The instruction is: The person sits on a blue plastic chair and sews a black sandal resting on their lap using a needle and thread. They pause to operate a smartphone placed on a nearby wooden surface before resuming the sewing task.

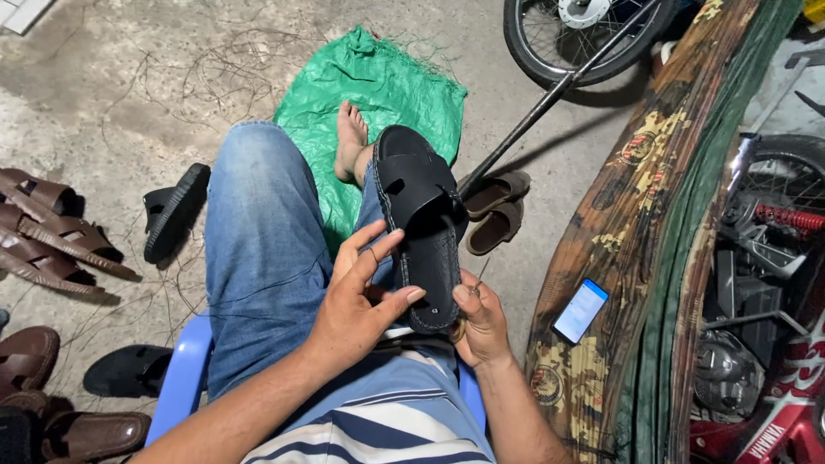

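Black sandal [421,232]: light, flexible sole, likely grippy. Your left hand [361,296] cups its heel, fingers spread; your right hand [479,320] pinches a needle [481,275] at the edge.

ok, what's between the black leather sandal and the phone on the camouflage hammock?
Head view: a brown pair of slippers and a thin black rod over bare concrete floor.
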